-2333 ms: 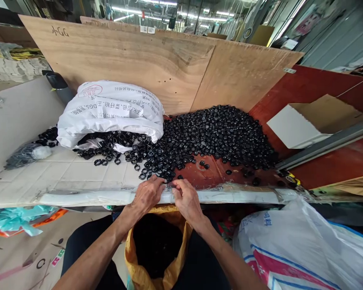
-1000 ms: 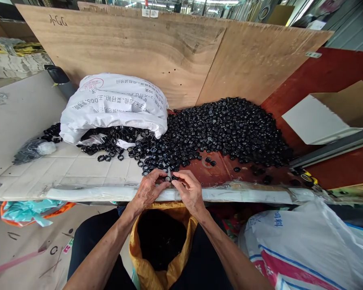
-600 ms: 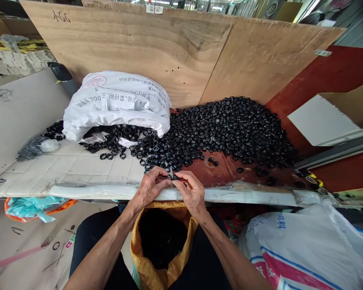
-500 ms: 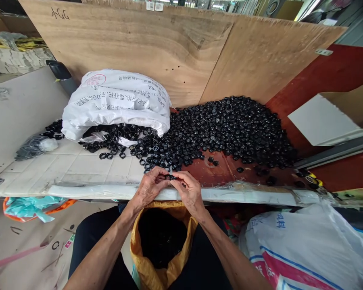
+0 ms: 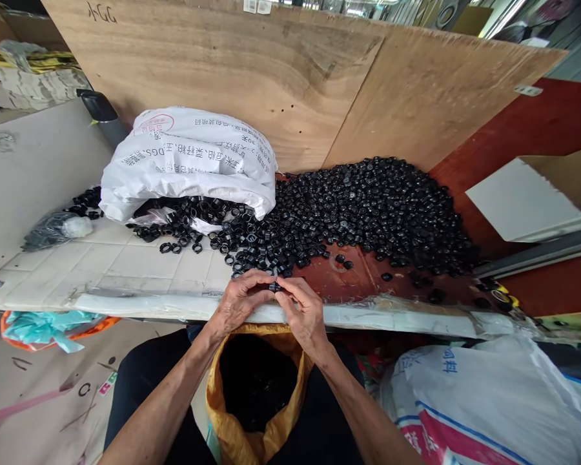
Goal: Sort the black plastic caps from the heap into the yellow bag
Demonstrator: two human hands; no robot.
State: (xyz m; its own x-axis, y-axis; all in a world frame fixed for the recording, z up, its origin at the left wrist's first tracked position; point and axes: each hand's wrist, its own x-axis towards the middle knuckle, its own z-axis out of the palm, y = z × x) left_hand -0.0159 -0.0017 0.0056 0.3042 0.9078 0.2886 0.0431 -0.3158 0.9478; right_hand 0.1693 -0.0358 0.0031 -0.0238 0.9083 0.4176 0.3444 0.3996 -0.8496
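Above the table's front edge, my left hand (image 5: pixel 244 299) and my right hand (image 5: pixel 303 309) meet fingertip to fingertip. Pinched between them is a small black plastic cap (image 5: pixel 274 287), partly hidden by the fingers. Just beyond my hands, black rings (image 5: pixel 237 258) lie on the white tabletop, spilling from the mouth of a white woven sack (image 5: pixel 188 158). To the right rises a large pile of small black caps (image 5: pixel 372 206). Under my hands, between my legs, a yellow sack (image 5: pixel 217 387) stands with its mouth wide and dark contents inside.
A wooden board (image 5: pixel 223 64) backs the table. At the right stand a white carton (image 5: pixel 518 200) and, lower, a full white sack (image 5: pixel 484 387). A knotted bag of black pieces (image 5: pixel 53 229) sits at the left; an orange-rimmed basket (image 5: pixel 58 329) is below.
Both hands stay together at the same spot. The black piece between the fingertips shows more clearly now. The camera view has shifted slightly.
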